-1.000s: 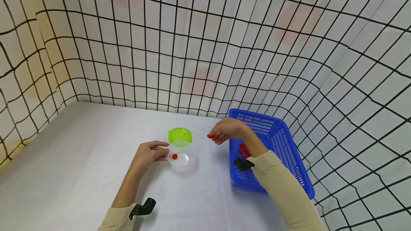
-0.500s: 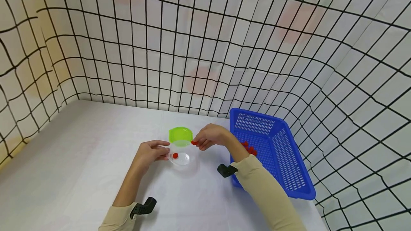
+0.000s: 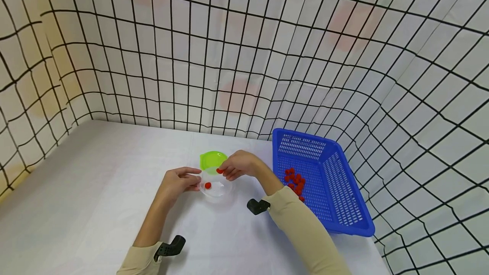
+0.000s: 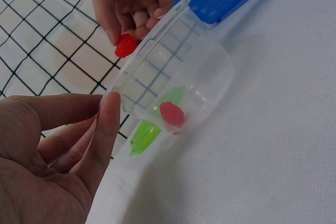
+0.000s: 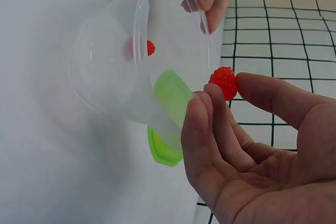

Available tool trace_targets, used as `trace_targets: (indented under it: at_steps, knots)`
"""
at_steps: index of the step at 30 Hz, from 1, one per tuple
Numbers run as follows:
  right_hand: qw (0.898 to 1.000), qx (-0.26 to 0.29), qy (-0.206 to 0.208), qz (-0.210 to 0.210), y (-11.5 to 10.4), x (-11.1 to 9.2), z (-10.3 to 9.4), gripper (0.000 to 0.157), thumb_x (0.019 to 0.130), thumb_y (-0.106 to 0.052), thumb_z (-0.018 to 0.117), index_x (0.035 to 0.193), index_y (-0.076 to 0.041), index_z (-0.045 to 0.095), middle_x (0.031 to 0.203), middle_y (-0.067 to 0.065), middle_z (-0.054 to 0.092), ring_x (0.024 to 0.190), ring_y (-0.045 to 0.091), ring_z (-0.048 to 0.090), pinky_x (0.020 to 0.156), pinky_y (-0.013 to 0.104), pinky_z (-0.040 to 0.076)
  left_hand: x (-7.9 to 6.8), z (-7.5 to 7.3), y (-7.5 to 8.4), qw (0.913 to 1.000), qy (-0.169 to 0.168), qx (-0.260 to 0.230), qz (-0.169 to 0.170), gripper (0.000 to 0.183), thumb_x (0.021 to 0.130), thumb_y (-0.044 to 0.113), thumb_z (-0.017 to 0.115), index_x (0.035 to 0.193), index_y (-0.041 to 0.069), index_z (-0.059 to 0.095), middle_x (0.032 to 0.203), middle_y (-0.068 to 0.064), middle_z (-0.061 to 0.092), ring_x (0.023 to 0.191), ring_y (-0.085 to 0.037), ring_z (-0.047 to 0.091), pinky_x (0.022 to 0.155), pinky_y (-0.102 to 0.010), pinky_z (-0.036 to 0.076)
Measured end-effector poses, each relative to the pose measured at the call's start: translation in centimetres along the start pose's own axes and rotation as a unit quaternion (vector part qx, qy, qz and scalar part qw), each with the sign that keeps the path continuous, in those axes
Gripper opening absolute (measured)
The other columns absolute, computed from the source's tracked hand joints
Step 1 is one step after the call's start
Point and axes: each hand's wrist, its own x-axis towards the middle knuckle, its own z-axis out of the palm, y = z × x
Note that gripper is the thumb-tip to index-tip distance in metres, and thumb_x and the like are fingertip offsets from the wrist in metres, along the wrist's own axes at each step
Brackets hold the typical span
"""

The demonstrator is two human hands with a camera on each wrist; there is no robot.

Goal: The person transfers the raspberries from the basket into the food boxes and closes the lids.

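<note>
My left hand (image 3: 176, 185) pinches the rim of a clear plastic bowl (image 4: 210, 72) between thumb and fingers, on the bowl's left side. One red raspberry (image 4: 171, 114) lies inside the bowl, seen through its wall. In the right wrist view my right hand (image 5: 257, 150) pinches a second raspberry (image 5: 224, 82) between thumb and fingertips, right at the bowl's rim. From the head view, that hand hovers over the bowl's far right edge. A bright green lid (image 3: 212, 158) lies on the table just behind the bowl, partly seen through it.
A blue perforated basket (image 3: 344, 181) stands to the right, with several red raspberries (image 3: 296, 180) in its left part. The white table (image 3: 95, 173) stretches left and in front. A black grid net (image 3: 191, 54) over white cloth walls the back and sides.
My right hand has moved left from beside the basket to above the bowl, carrying the raspberry. My left hand has stayed on the bowl's rim.
</note>
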Motion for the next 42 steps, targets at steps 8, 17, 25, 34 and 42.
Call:
trace_targets:
  at_steps: [8,17,25,34,42]
  knots:
    - [0.999,0.031,0.011,-0.008,0.3,0.3,0.6,0.021,0.093,-0.016,0.070,0.100,0.004,0.074,0.081,0.007,0.070,0.067,0.016,0.065,0.068,0.023,0.061,-0.1,0.0,0.0,0.9999,-0.004,-0.013,0.005,0.034,0.091,0.006,0.073,0.122,-0.006,0.068,0.098,-0.018,0.076,0.069,-0.017,0.074,0.071,-0.028,0.063]
    - [0.999,0.043,0.012,-0.013,0.8,0.5,0.8,0.022,0.093,-0.015,0.071,0.101,0.005,0.074,0.080,0.006,0.069,0.067,0.014,0.064,0.067,0.021,0.060,0.2,-0.1,-0.3,0.9998,-0.002,-0.017,0.006,0.032,0.091,0.003,0.071,0.121,-0.006,0.068,0.098,-0.018,0.076,0.069,-0.017,0.074,0.071,-0.027,0.063]
    - [0.999,0.046,0.014,-0.022,0.9,0.3,0.9,0.022,0.092,-0.015,0.071,0.100,0.006,0.073,0.077,0.004,0.068,0.065,0.013,0.063,0.064,0.020,0.058,0.1,0.0,-0.2,0.9998,-0.008,-0.016,0.010,0.032,0.092,0.004,0.071,0.122,-0.007,0.067,0.103,-0.022,0.075,0.070,-0.017,0.074,0.072,-0.028,0.063]
    - [0.998,0.062,-0.001,-0.028,1.3,0.4,0.6,0.019,0.093,-0.015,0.070,0.098,0.003,0.073,0.081,0.005,0.070,0.068,0.014,0.063,0.066,0.019,0.057,0.0,0.0,-0.2,0.9998,-0.010,-0.012,0.014,0.033,0.093,0.004,0.070,0.123,-0.007,0.067,0.102,-0.021,0.076,0.070,-0.016,0.074,0.073,-0.028,0.063]
    - [0.997,0.074,-0.009,-0.021,1.2,0.2,0.5,0.021,0.096,-0.012,0.066,0.106,0.006,0.070,0.085,0.008,0.071,0.069,0.013,0.062,0.067,0.019,0.057,-0.1,0.0,-0.2,0.9997,-0.010,-0.013,0.018,0.032,0.092,0.003,0.069,0.123,-0.007,0.067,0.099,-0.018,0.076,0.070,-0.016,0.074,0.073,-0.028,0.063]
